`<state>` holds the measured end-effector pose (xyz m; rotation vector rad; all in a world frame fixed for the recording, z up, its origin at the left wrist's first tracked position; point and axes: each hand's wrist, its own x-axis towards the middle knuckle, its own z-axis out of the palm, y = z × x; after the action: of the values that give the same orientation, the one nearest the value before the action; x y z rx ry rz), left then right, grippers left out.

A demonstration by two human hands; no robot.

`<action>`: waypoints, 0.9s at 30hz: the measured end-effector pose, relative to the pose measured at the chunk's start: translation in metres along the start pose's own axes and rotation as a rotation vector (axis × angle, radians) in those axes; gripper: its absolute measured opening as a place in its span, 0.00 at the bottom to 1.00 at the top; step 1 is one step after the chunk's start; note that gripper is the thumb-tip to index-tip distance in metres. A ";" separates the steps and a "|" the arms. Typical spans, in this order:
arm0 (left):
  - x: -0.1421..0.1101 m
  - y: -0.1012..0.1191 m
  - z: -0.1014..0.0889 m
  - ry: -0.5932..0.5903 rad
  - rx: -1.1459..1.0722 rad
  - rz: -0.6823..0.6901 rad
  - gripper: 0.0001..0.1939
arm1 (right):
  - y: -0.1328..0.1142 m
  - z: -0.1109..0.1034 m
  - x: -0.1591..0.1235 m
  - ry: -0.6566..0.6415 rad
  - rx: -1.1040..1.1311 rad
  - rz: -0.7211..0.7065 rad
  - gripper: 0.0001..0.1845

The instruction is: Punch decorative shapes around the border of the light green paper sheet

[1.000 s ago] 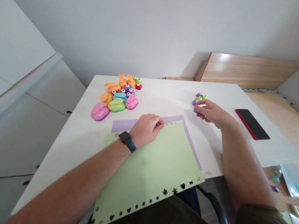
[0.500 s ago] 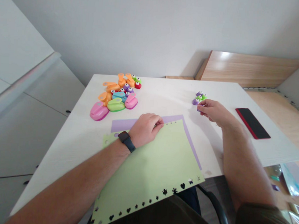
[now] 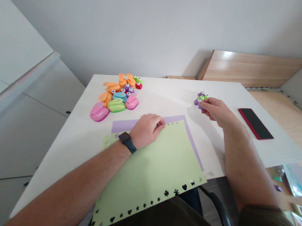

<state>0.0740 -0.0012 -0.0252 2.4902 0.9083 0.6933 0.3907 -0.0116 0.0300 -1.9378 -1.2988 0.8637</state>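
Note:
My left hand lies curled on the light green paper near its top edge, the thumb against the bent fingers. What is under those fingers, if anything, is hidden. Shapes are punched along the sheet's edges: hearts, stars, leaves. A lilac sheet lies beneath it. At the right, my right hand pinches a small purple paper punch, mostly covered by the fingers. Right behind it sits a small cluster of purple and green craft punches with white eye-like buttons.
Larger craft punches, such as a pink one and a green one, crowd the table's back left with orange and small eyed ones. A black phone-like slab with a red edge lies right. A wooden board stands behind.
My right hand has shifted slightly right, fingers closing on the purple punch, then moved a little toward the cluster. My left hand and the sheets stay in place.

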 end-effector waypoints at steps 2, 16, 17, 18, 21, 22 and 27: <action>0.000 0.000 0.000 -0.002 0.003 0.000 0.05 | 0.002 0.000 0.002 0.000 0.005 0.010 0.14; 0.000 0.000 0.000 0.006 -0.005 0.000 0.04 | 0.006 0.001 0.010 0.039 0.116 0.096 0.10; 0.000 0.000 0.000 0.006 -0.006 0.000 0.05 | 0.006 0.001 0.010 0.044 0.128 0.109 0.11; 0.000 0.000 0.000 0.006 -0.005 0.000 0.05 | 0.005 0.001 0.011 0.051 0.129 0.120 0.11; 0.000 0.000 0.000 0.005 0.000 0.000 0.05 | 0.004 0.000 0.010 0.068 0.091 0.141 0.13; 0.000 0.000 0.000 0.005 0.001 0.000 0.05 | 0.004 0.000 0.010 0.074 0.075 0.140 0.14; 0.000 -0.001 0.000 -0.002 0.001 0.003 0.05 | 0.001 0.001 0.004 0.089 -0.011 0.113 0.19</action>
<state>0.0736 -0.0011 -0.0261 2.4930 0.9040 0.6917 0.3921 -0.0078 0.0282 -2.0505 -1.1541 0.8164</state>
